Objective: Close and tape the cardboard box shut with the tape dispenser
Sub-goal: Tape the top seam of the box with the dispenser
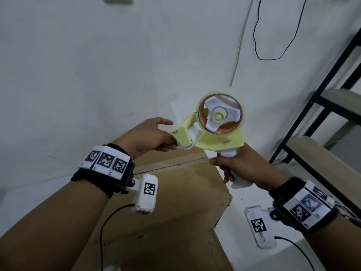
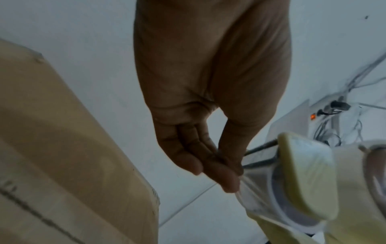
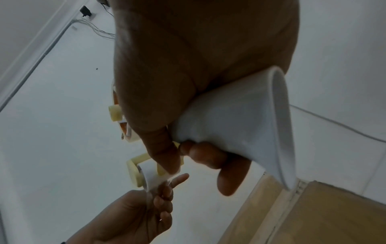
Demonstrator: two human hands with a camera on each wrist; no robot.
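My right hand (image 1: pixel 240 165) grips the white handle (image 3: pixel 240 122) of a yellow tape dispenser (image 1: pixel 218 139) and holds it up above the cardboard box (image 1: pixel 175 196). A roll of clear tape (image 1: pixel 220 114) sits on the dispenser's white hub. At the roller end of the dispenser, my left hand (image 1: pixel 156 135) pinches the loose end of the clear tape (image 2: pixel 248 186) between thumb and fingertips (image 2: pixel 227 180). The box lies below both hands, its top flaps folded down and a seam (image 1: pixel 172 163) running across them. My forearms hide the near part of the box.
A black metal shelf with pale wooden boards (image 1: pixel 320 114) stands at the right. A black cable (image 1: pixel 277 57) loops across the white surface at the back. A power strip with plugged cables (image 2: pixel 325 112) lies on the white floor beyond the dispenser.
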